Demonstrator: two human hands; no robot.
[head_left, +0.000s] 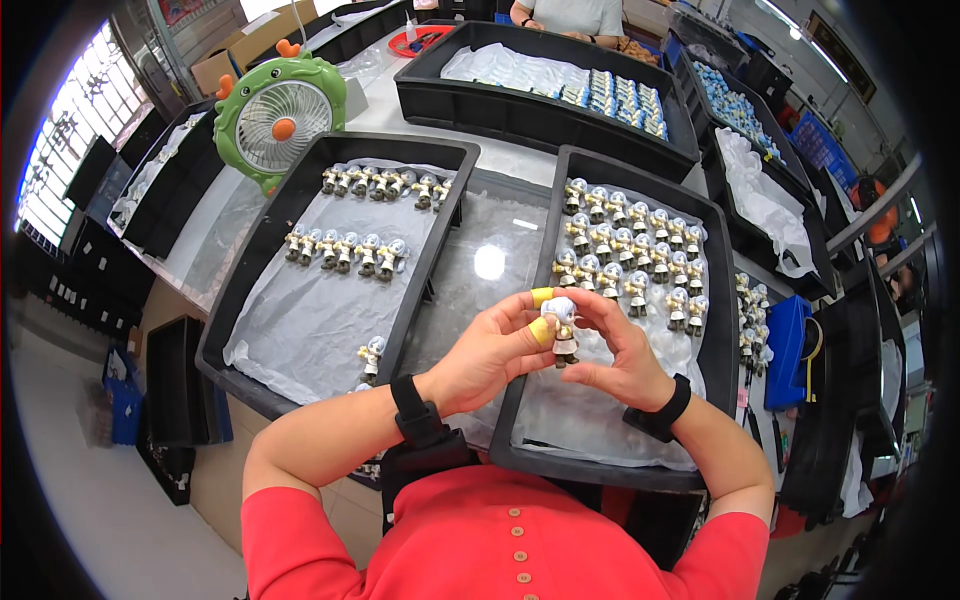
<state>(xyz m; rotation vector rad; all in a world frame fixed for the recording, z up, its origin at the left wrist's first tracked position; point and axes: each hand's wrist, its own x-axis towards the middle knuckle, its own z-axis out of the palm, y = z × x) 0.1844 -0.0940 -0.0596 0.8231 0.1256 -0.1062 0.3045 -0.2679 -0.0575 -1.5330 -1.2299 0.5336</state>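
A small figurine point(565, 345) with pale silver-blue hair, a white and gold body and dark feet is held upright over the right-hand tray. My left hand point(480, 352) pinches it by the head and side, with yellow tape around the thumb and a fingertip. From the other side my right hand point(632, 362) curls about it, fingers by the head and thumb by the feet. Several like figurines point(622, 243) lie in rows in the right tray point(722, 350). In the left tray point(225, 320), two short rows of figurines point(345, 253) lie on a white liner.
A green animal-shaped fan point(280, 118) stands behind the left tray. Beyond is a large black tray point(450, 100) with more figures, and a person point(575, 18) sits behind it. More figurines point(752, 320) and a blue bin point(788, 350) are on the right.
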